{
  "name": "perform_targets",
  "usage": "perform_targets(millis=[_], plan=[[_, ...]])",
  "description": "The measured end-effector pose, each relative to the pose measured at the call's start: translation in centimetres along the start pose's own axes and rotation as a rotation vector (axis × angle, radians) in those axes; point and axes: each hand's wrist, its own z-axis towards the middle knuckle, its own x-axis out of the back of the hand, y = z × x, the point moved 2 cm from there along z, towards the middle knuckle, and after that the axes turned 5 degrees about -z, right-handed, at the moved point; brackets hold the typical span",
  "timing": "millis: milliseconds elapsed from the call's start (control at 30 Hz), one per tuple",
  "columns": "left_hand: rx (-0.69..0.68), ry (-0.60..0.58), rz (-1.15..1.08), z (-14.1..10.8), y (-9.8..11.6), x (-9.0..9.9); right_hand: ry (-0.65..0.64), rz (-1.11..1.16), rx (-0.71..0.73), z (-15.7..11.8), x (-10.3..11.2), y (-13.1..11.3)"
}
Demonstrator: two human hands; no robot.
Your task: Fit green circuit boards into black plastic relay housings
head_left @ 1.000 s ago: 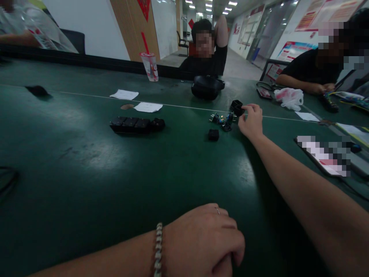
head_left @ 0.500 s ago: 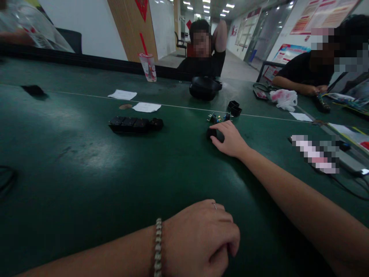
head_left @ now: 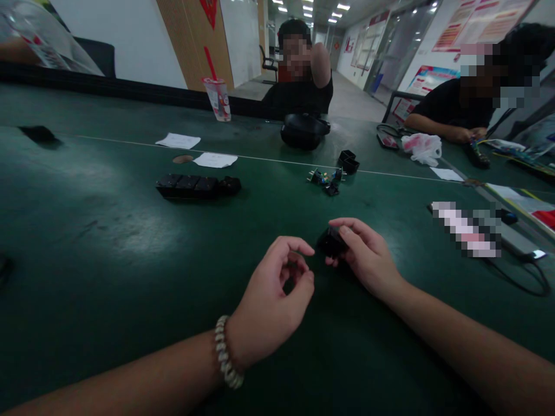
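Right hand [head_left: 368, 254] has grip clamped on block [head_left: 329, 243], left hand [head_left: 273, 292] has grip apart near it; looks like pick-up step, next move probably needs both hands.

Green worktop [head_left: 130, 323] is seen under right grip [head_left: 370, 257]; beyond it, pale floor [head_left: 353, 92] and ceiling lights [head_left: 343, 7] are shown; wood panel [head_left: 191, 46] is set beyond-left, red-and-white poster [head_left: 481, 26] beyond-right.

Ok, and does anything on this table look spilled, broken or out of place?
Nothing looks spilled or clearly broken. The messiest spot near the right hand is the small electronic parts beyond it: they lie in a loose jumble, whereas the black blocks farther left sit in a row.
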Motion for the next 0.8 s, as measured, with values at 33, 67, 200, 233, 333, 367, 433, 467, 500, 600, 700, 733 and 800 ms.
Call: perform_targets(millis=[33,67,200,233,333,367,433,467,500,600,700,733,800], plan=[[0.049,-0.009,-0.052,0.1,-0.2,-0.1,-0.017,0.098,-0.083,-0.7,-0.3,0.0],[0.082,-0.026,-0.102,0.2,-0.3,-0.2,-0.036,0.167,-0.149,-1.4,-0.5,0.0],[0.083,-0.107,-0.255,0.5,-0.1,-0.7,-0.074,0.296,-0.290,-3.3,-1.2,0.1],[0.091,-0.135,-0.285,0.5,0.0,-0.8,-0.077,0.304,-0.290,-3.4,-1.3,0.2],[0.127,-0.185,-0.364,0.7,0.3,-1.0,-0.119,0.311,-0.256,-3.4,-1.3,0.3],[0.137,-0.187,-0.388,0.8,0.3,-1.0,-0.137,0.316,-0.246,-3.2,-1.3,0.4],[0.152,-0.177,-0.420,0.9,0.4,-1.0,-0.168,0.337,-0.235,-3.0,-1.1,0.5],[0.156,-0.166,-0.425,0.9,0.4,-0.9,-0.182,0.349,-0.231,-2.8,-1.1,0.6],[0.158,-0.150,-0.422,0.9,0.4,-0.9,-0.195,0.362,-0.226,-2.7,-1.0,0.6],[0.159,-0.106,-0.381,0.8,0.4,-0.9,-0.227,0.388,-0.208,-2.6,-0.9,0.8],[0.144,-0.079,-0.327,0.8,0.5,-0.9,-0.233,0.383,-0.185,-2.6,-0.8,1.0],[0.141,-0.068,-0.310,0.9,0.5,-0.9,-0.228,0.370,-0.170,-2.5,-0.8,1.1],[0.159,-0.040,-0.270,1.0,0.6,-0.8,-0.193,0.312,-0.112,-2.1,-0.5,1.2]])
